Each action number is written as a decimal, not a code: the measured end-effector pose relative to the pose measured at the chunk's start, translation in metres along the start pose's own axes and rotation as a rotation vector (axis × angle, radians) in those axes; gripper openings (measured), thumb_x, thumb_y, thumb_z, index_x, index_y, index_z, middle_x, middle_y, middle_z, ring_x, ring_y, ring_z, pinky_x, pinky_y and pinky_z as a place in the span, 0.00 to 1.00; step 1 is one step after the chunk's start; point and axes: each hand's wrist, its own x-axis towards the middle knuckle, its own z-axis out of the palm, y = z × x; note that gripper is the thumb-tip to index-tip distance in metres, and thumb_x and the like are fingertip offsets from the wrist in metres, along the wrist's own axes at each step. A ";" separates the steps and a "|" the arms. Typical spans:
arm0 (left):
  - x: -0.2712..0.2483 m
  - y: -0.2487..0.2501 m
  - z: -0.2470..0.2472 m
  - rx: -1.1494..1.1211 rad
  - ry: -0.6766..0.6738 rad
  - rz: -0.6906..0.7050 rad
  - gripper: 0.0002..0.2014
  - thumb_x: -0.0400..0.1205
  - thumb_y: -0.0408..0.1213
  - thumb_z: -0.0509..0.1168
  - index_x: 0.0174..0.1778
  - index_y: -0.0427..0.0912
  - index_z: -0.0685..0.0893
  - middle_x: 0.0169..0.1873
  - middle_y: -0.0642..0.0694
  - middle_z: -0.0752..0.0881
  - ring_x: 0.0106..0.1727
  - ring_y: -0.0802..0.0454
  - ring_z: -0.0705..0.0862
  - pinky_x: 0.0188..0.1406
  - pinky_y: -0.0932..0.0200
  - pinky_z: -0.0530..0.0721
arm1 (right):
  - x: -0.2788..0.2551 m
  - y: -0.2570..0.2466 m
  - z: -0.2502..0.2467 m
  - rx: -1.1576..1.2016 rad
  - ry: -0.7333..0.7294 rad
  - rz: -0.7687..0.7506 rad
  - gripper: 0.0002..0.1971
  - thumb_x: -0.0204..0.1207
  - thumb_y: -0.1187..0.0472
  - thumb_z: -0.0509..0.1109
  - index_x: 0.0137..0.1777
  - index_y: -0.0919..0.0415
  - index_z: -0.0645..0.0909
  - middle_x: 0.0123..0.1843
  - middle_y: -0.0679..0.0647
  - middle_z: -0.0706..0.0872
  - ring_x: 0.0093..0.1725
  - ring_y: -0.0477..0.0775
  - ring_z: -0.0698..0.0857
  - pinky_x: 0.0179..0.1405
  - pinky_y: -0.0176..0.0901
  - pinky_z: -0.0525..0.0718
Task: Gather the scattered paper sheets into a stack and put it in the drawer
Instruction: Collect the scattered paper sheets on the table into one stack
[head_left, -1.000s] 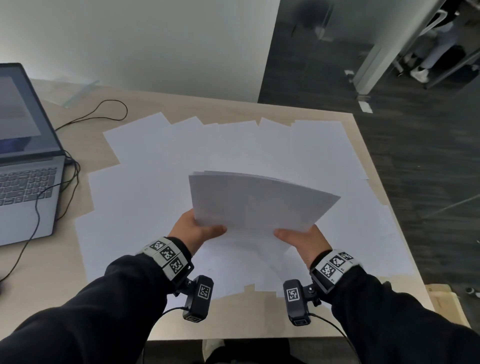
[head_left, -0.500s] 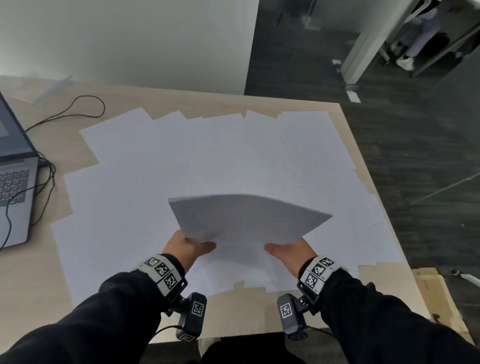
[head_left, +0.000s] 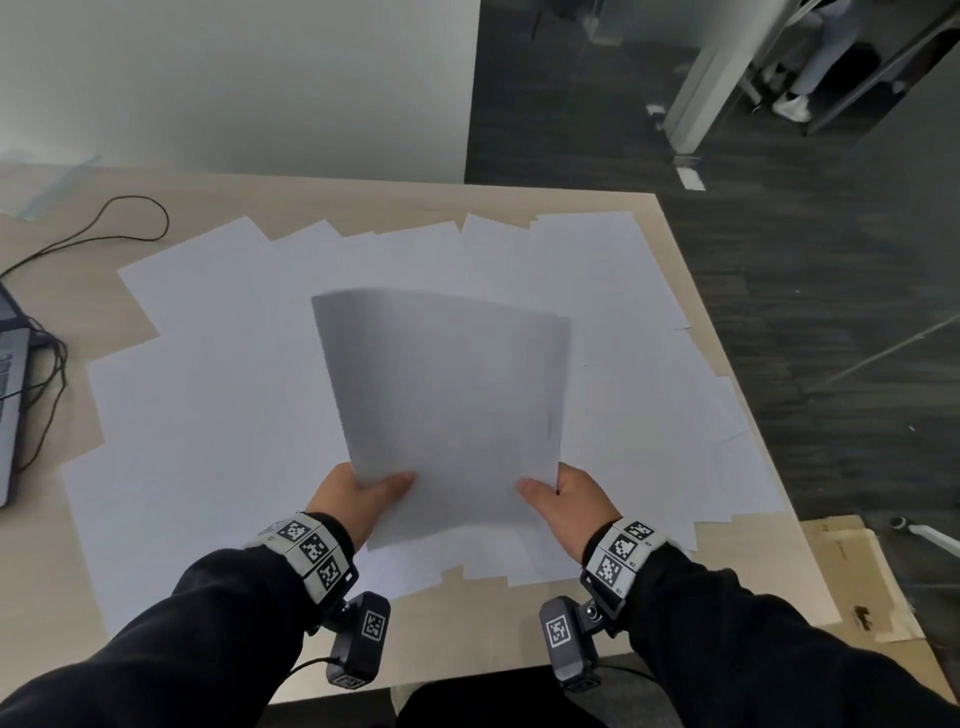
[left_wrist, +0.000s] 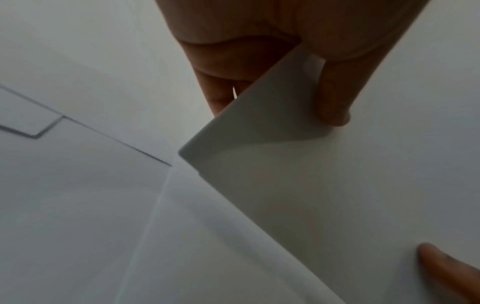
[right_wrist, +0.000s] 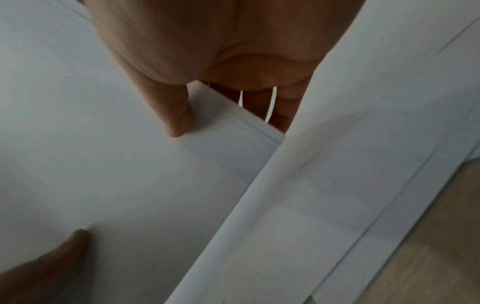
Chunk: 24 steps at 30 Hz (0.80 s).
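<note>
A stack of white paper sheets (head_left: 447, 405) is held above the table, its long side now pointing away from me. My left hand (head_left: 363, 493) pinches its near left corner, thumb on top; in the left wrist view the stack (left_wrist: 337, 195) lies under the thumb (left_wrist: 332, 98). My right hand (head_left: 561, 499) pinches the near right corner, thumb on top; in the right wrist view the stack (right_wrist: 130, 174) lies under the thumb (right_wrist: 174, 111). Many loose sheets (head_left: 218, 415) lie overlapping on the tabletop beneath. No drawer is in view.
The wooden table (head_left: 519, 202) ends at the right above dark floor. A laptop (head_left: 10, 395) with black cables (head_left: 104, 234) sits at the left edge. Cardboard (head_left: 857, 587) lies by the table's near right corner. A white wall stands behind.
The stack has turned in my hands from lying wide and slanted to standing lengthwise, far edge raised. The view has shifted right, so the laptop is nearly out of frame.
</note>
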 end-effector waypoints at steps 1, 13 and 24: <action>0.001 0.003 0.004 0.007 -0.009 -0.011 0.05 0.78 0.41 0.75 0.47 0.46 0.89 0.42 0.50 0.92 0.45 0.50 0.91 0.54 0.51 0.88 | 0.001 0.000 -0.004 0.012 0.008 -0.009 0.08 0.81 0.52 0.67 0.55 0.48 0.86 0.49 0.36 0.89 0.50 0.34 0.86 0.52 0.32 0.80; 0.016 0.052 0.099 0.210 -0.108 -0.050 0.11 0.82 0.47 0.69 0.57 0.48 0.85 0.44 0.52 0.90 0.45 0.52 0.88 0.45 0.57 0.83 | 0.020 0.042 -0.085 0.316 0.015 0.248 0.06 0.81 0.56 0.70 0.56 0.50 0.83 0.52 0.54 0.90 0.47 0.57 0.90 0.34 0.51 0.90; 0.047 0.072 0.215 0.728 -0.290 0.271 0.37 0.69 0.76 0.57 0.74 0.65 0.74 0.81 0.61 0.64 0.83 0.55 0.59 0.82 0.45 0.62 | 0.053 0.111 -0.221 0.296 0.491 0.339 0.07 0.80 0.61 0.64 0.54 0.54 0.81 0.47 0.50 0.87 0.45 0.51 0.85 0.44 0.42 0.80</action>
